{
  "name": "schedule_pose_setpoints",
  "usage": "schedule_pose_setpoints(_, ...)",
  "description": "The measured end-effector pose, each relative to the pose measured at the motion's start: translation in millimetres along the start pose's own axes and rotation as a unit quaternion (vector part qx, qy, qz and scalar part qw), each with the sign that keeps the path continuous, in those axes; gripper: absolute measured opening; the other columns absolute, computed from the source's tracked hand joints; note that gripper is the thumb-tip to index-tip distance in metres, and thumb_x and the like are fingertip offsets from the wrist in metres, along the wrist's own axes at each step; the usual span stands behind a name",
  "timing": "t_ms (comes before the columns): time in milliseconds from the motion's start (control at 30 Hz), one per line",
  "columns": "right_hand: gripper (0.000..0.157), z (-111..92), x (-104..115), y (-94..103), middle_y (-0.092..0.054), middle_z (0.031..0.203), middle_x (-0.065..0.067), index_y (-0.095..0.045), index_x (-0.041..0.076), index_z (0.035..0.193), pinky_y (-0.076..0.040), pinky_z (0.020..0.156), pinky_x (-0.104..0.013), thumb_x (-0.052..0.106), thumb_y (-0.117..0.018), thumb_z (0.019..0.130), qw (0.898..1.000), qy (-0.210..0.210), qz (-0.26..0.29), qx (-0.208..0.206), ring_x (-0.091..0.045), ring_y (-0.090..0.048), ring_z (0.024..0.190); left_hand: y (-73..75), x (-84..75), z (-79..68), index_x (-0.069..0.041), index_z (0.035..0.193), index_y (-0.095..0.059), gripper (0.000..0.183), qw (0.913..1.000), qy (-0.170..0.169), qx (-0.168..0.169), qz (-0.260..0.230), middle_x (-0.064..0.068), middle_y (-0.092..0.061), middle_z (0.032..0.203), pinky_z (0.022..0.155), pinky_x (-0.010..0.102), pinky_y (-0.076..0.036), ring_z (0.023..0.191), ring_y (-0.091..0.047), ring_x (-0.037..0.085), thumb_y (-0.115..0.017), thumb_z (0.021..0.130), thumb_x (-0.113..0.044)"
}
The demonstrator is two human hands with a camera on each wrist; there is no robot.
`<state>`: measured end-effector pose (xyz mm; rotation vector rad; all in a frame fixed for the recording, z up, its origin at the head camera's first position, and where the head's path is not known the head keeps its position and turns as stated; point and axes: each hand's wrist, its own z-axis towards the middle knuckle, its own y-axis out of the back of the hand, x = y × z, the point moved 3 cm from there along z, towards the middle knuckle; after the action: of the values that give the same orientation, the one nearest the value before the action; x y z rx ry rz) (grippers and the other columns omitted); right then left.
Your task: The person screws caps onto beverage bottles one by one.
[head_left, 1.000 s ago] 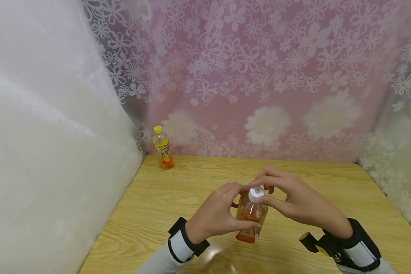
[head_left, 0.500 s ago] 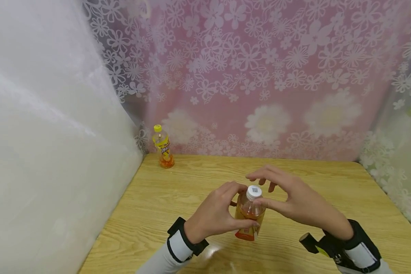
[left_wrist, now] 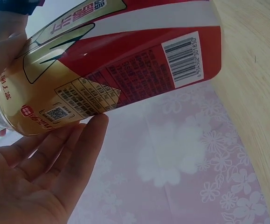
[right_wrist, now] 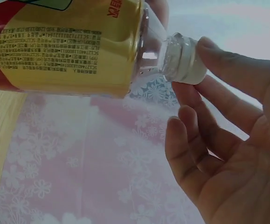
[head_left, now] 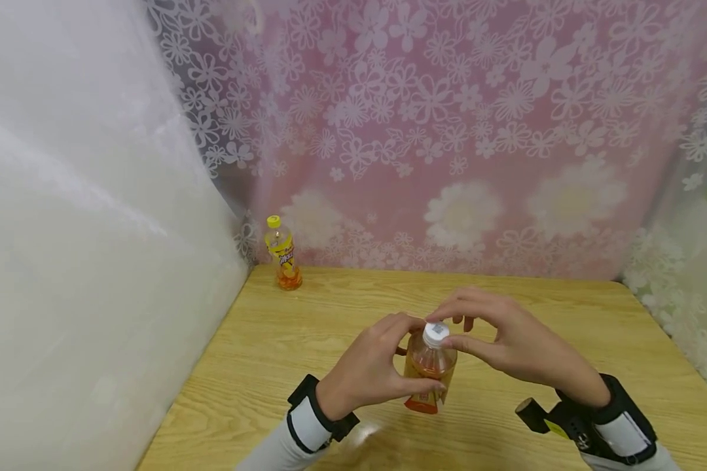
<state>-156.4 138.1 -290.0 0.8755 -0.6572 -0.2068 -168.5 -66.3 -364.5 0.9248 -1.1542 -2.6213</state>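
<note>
A plastic drink bottle [head_left: 429, 367] with a gold and red label stands upright near the front middle of the table, amber liquid inside it. Around its body, below the shoulder, my left hand [head_left: 372, 361] holds it with thumb on the near side and fingers behind. In the left wrist view the fingers [left_wrist: 86, 154] lie along the label, near a printed code. My right hand [head_left: 509, 335] pinches the white cap [head_left: 436, 333] between thumb and forefinger. The right wrist view shows the cap [right_wrist: 190, 60] on the bottle's neck, with the remaining fingers curled loosely below.
A second bottle [head_left: 284, 255], yellow-capped and holding some orange liquid, stands at the table's back left corner. Floral curtain [head_left: 389, 131] hangs behind the wooden table [head_left: 271, 340], and a white sheet [head_left: 94, 229] closes off the left side.
Half a second ago my right fingers were lifted away from the cap; now they are back on it, as they were a second ago. The left hand keeps its hold on the bottle.
</note>
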Motion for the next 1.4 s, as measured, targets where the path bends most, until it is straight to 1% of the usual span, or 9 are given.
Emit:
schedule_pose_setpoints(167,0.035,1,0,-2.9,-0.066,0.107,0.018,-0.066,0.032,0.113,-0.051,0.075,-0.024,0.017,-0.083,0.086,0.999,-0.013,-0.024,-0.024,-0.001,-0.058,0.092,-2.3,-0.9,1.7,-0.017,0.132,-0.055,0.068,0.9999,-0.005,-0.006,0.009,-0.007,-0.06,0.12,0.078,0.009,-0.051,0.1,-0.056,-0.001,-0.086,0.08,-0.045)
schedule_pose_setpoints(400,0.046,0,-1,-6.7,-0.067,0.126,0.007,-0.065,0.021,0.135,-0.056,0.083,-0.028,0.006,-0.073,0.093,1.0,0.025,0.01,0.01,-0.009,-0.062,0.107,-3.9,-2.0,3.2,-0.017,0.137,-0.053,0.07,1.0,-0.003,-0.003,-0.002,-0.007,-0.06,0.115,0.079,0.008,-0.051,0.1,-0.059,-0.002,-0.086,0.081,-0.042)
schedule_pose_setpoints(633,0.04,1,-1,-12.9,-0.065,0.108,0.013,-0.072,0.02,0.123,-0.051,0.076,-0.025,0.0,-0.076,0.089,0.999,0.045,0.007,-0.021,-0.005,-0.059,0.096,-9.4,0.5,3.8,-0.016,0.126,-0.056,0.061,0.999,0.016,-0.02,-0.036,-0.007,-0.06,0.109,0.084,0.011,-0.052,0.098,-0.061,-0.003,-0.089,0.078,-0.038)
schedule_pose_setpoints(800,0.027,-1,0,-21.1,-0.062,0.098,0.015,-0.071,0.021,0.109,-0.049,0.069,-0.025,0.006,-0.078,0.088,0.995,-0.022,-0.06,-0.081,-0.002,-0.054,0.083,-14.0,-0.3,2.9,-0.017,0.121,-0.057,0.059,0.9976,0.053,-0.037,-0.024,-0.008,-0.06,0.107,0.08,0.007,-0.051,0.095,-0.061,-0.004,-0.088,0.078,-0.044)
schedule_pose_setpoints(933,0.016,-3,3,-30.3,-0.062,0.092,0.01,-0.072,0.016,0.102,-0.046,0.065,-0.026,0.016,-0.08,0.089,0.976,-0.113,-0.125,-0.134,-0.005,-0.048,0.077,-16.6,-2.0,2.1,-0.018,0.118,-0.057,0.057,0.9959,0.07,-0.057,-0.006,-0.009,-0.058,0.105,0.073,0.007,-0.05,0.087,-0.058,-0.003,-0.086,0.079,-0.047)
schedule_pose_setpoints(1067,0.02,-3,4,-33.3,-0.063,0.093,0.008,-0.071,0.017,0.102,-0.047,0.066,-0.027,0.023,-0.082,0.087,0.972,-0.14,-0.131,-0.134,-0.008,-0.051,0.077,-18.4,-1.2,1.5,-0.018,0.119,-0.056,0.056,0.9958,0.066,-0.062,-0.013,-0.007,-0.057,0.107,0.075,0.009,-0.051,0.089,-0.058,0.0,-0.087,0.079,-0.043)
schedule_pose_setpoints(1233,0.038,-2,-4,-22.1,-0.066,0.121,0.007,-0.069,0.022,0.126,-0.056,0.076,-0.027,0.009,-0.077,0.091,0.995,-0.076,-0.012,-0.063,-0.008,-0.063,0.099,-17.0,2.8,2.1,-0.018,0.128,-0.054,0.06,0.9945,0.059,-0.036,-0.079,-0.005,-0.059,0.119,0.087,0.014,-0.053,0.104,-0.061,0.001,-0.087,0.081,-0.035)
schedule_pose_setpoints(1300,0.046,-2,-5,-18.0,-0.065,0.13,0.004,-0.066,0.022,0.134,-0.057,0.081,-0.027,0.002,-0.072,0.093,0.998,-0.038,0.027,-0.035,-0.01,-0.063,0.109,-15.6,4.3,1.9,-0.019,0.13,-0.053,0.062,0.9927,0.059,-0.026,-0.102,-0.005,-0.06,0.121,0.089,0.016,-0.054,0.107,-0.06,0.002,-0.087,0.081,-0.033)
schedule_pose_setpoints(1400,0.045,-1,-4,-13.9,-0.066,0.128,0.004,-0.067,0.02,0.133,-0.057,0.084,-0.029,-0.002,-0.07,0.093,0.999,0.008,0.031,-0.018,-0.012,-0.063,0.112,-13.6,4.8,2.1,-0.02,0.133,-0.052,0.063,0.9906,0.06,-0.016,-0.122,-0.006,-0.059,0.122,0.091,0.018,-0.054,0.11,-0.06,0.003,-0.087,0.082,-0.032)
